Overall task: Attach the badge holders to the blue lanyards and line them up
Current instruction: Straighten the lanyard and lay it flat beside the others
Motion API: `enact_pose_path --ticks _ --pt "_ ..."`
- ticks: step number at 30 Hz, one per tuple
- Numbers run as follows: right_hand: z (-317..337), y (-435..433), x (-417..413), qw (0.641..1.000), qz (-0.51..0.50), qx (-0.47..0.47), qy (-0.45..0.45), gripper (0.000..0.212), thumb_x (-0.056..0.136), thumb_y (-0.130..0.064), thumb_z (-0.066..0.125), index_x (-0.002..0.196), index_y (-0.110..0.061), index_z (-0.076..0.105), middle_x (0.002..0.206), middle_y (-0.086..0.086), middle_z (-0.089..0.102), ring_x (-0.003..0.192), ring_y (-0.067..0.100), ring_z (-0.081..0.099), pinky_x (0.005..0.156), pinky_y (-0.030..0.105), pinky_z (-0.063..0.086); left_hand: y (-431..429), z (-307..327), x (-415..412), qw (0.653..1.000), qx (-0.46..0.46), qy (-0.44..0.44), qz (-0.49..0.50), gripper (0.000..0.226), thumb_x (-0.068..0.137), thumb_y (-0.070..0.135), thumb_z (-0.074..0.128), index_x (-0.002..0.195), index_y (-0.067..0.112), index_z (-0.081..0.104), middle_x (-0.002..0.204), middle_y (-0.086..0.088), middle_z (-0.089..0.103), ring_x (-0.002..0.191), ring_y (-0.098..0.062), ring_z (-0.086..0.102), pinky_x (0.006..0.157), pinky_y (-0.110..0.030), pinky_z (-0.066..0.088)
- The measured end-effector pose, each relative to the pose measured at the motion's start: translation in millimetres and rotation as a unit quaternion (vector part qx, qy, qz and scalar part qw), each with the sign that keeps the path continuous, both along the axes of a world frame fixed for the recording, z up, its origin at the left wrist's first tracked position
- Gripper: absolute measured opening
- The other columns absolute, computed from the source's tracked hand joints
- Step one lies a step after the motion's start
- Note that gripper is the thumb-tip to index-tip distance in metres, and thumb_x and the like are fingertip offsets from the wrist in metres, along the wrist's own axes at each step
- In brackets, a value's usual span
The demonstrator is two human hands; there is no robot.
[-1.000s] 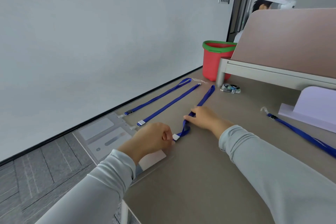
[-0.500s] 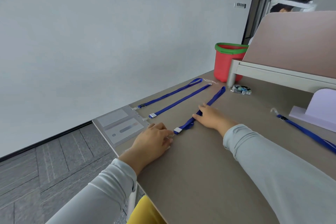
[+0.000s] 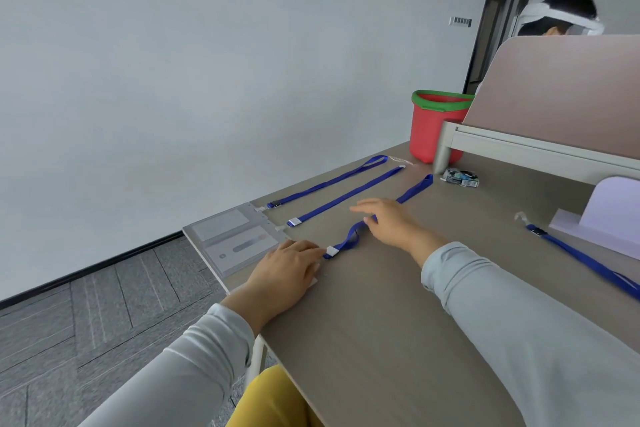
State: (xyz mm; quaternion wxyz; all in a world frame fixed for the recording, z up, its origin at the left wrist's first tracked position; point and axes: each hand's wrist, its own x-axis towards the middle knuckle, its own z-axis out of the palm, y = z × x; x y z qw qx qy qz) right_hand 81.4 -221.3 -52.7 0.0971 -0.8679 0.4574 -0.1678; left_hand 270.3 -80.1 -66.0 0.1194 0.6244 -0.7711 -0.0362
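Two blue lanyards (image 3: 329,184) (image 3: 346,198) lie parallel on the brown table (image 3: 381,322), each clipped to a clear badge holder (image 3: 221,227) (image 3: 242,248) at the table's left edge. A third blue lanyard (image 3: 415,189) lies beside them, its strap humped up near its white clip end (image 3: 331,251). My left hand (image 3: 287,274) lies flat just left of that clip, pressing on a third badge holder that it almost hides. With outstretched fingers, my right hand (image 3: 384,225) rests on the third strap beyond the hump. A fourth lanyard (image 3: 588,260) lies apart at the right.
A red bucket with a green rim (image 3: 429,128) stands at the table's far end, beside a desk divider (image 3: 554,97). A small packet (image 3: 460,178) lies near the divider's leg. A lilac stand (image 3: 609,218) sits at the right. A person (image 3: 561,15) sits behind the divider.
My left hand went from curled at the clip to flat on the table. The third strap, straight half a second ago, now humps up between my hands, and my right fingers have spread.
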Motion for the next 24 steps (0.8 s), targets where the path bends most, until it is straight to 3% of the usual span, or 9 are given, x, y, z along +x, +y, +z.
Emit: enact_pose_path --ticks 2,6,12,15,19,24 --pt "2.5 1.3 -3.0 0.998 0.040 -0.009 0.040 0.042 0.090 -0.005 0.049 0.126 -0.025 0.057 0.138 -0.002 0.051 0.129 0.017 0.044 0.107 0.034 0.037 -2.4 0.6 -1.3 1.000 0.009 -0.005 -0.008 0.040 0.100 0.024 0.030 0.139 0.029 0.039 0.143 0.010 0.040 0.129 -0.013 0.034 0.107 -0.030 0.030" --pt "5.0 2.2 -3.3 0.990 0.045 -0.030 0.130 0.036 0.091 -0.008 0.048 0.119 -0.023 0.063 0.125 -0.001 0.062 0.116 0.021 0.056 0.098 0.038 0.045 -4.0 2.3 -1.8 0.999 0.017 -0.020 -0.021 0.041 0.099 0.019 0.032 0.138 0.029 0.039 0.144 0.013 0.039 0.131 -0.012 0.032 0.108 -0.030 0.028" --pt "-1.6 7.0 -1.0 0.972 0.026 -0.103 0.210 0.036 0.094 -0.010 0.040 0.120 -0.023 0.060 0.117 0.002 0.064 0.104 0.025 0.059 0.087 0.038 0.050 -0.2 -0.7 2.2 1.000 0.011 -0.018 -0.019 0.041 0.099 0.019 0.033 0.138 0.029 0.040 0.142 0.012 0.040 0.129 -0.012 0.033 0.107 -0.031 0.030" --pt "-4.4 9.0 -3.1 0.968 0.020 -0.140 0.208 0.030 0.089 -0.008 0.042 0.110 -0.019 0.061 0.106 0.002 0.064 0.095 0.025 0.059 0.078 0.036 0.051 1.8 -0.5 3.0 1.000 0.004 -0.019 -0.017 0.042 0.099 0.018 0.033 0.139 0.029 0.038 0.144 0.011 0.039 0.128 -0.014 0.033 0.106 -0.031 0.029" --pt "-7.3 11.8 -6.0 0.962 -0.009 -0.198 0.189 0.027 0.085 -0.001 0.045 0.104 -0.012 0.061 0.101 0.005 0.058 0.097 0.025 0.050 0.067 0.033 0.044 1.8 1.6 3.0 1.000 0.009 -0.024 -0.016 0.042 0.099 0.019 0.032 0.140 0.030 0.036 0.145 0.012 0.038 0.130 -0.015 0.032 0.108 -0.033 0.028" --pt "-7.6 11.3 -11.7 0.979 -0.012 -0.144 0.144 0.035 0.090 -0.003 0.044 0.117 -0.018 0.061 0.113 0.002 0.054 0.110 0.022 0.045 0.081 0.037 0.048 2.4 1.5 3.2 1.000 0.016 -0.016 -0.015 0.042 0.100 0.019 0.031 0.140 0.031 0.036 0.144 0.012 0.038 0.130 -0.015 0.031 0.107 -0.032 0.026"
